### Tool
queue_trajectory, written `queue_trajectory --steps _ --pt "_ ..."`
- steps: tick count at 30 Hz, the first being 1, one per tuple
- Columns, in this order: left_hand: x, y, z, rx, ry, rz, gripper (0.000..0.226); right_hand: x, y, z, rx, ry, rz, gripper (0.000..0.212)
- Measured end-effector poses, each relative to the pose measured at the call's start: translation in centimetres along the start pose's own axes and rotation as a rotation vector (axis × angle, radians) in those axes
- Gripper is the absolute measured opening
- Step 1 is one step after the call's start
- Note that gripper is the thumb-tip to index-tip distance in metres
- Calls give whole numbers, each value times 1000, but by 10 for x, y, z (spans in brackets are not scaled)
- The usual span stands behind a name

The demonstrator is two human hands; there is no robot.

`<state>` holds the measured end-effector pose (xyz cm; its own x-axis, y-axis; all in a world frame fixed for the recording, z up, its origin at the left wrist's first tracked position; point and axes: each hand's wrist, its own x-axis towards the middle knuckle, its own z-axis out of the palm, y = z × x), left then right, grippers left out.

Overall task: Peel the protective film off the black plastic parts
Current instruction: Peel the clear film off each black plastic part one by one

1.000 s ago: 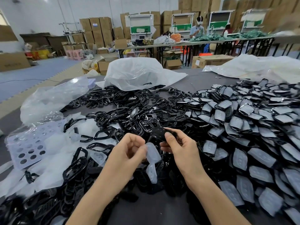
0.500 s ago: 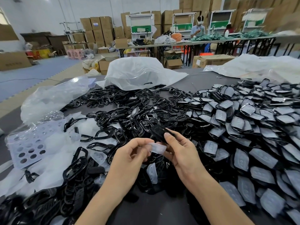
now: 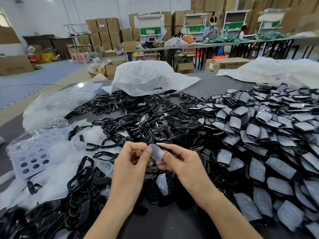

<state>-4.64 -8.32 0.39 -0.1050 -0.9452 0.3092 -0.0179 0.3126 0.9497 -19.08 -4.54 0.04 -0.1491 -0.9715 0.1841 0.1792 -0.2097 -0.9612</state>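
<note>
Far left of the fingers, cast-off clear film scraps lie drifted over the grey tabletop, and up and left of the fingers sits a heap of glossy black open frames. The left hand has its fingers curled, thumb and forefinger pinching one edge of a small, milky, translucent protective film. The film stands between the two hands, just above the pile. Just right of the film, the right hand pinches the black plastic part in its fingers. Most of the part is hidden behind film and fingers, so how much film remains stuck cannot be told. A sharp or sideways pull could tear so thin a sheet and leave a scrap bonded to the part. The slick film could also slide out of the left pinch. If the right grip loosens, the part could drop among look-alike pieces below and be lost in them. Fingers pressing on the bared glossy face would probably smudge it. The film looks soft and cloudy, with a rounded end, and the left thumb shows through it; the little that shows of the part is dark and shiny. Well to the right of the fingers spreads a large heap of film-covered black parts, their faces dull grey.
</note>
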Motion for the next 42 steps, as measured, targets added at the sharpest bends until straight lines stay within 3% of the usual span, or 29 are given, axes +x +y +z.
queue_trajectory --steps 10,15,23,26,31,36,40,42 --pt "2 -1 1 -80 -58 -36 12 1 1 0 123 -46 44 36" --pt "0 -2 4 -155 -116 -82 13 1 1 0 70 15 15 18" --pt "-1 -1 1 -127 -264 -124 24 0 0 0 14 26 11 9" --pt "-3 2 2 -102 -292 -123 24 1 0 -1 14 30 17 15" --pt "-1 6 -2 -137 -268 -122 27 3 1 -5 27 101 19 18" --pt "-1 4 1 -9 -222 -71 30 3 4 -5 22 76 39 30" --pt "-3 0 4 96 -136 -45 26 3 10 -4 -75 28 21 6" --pt "-5 0 5 120 -127 -23 28 2 12 -3 -143 11 -9 15"
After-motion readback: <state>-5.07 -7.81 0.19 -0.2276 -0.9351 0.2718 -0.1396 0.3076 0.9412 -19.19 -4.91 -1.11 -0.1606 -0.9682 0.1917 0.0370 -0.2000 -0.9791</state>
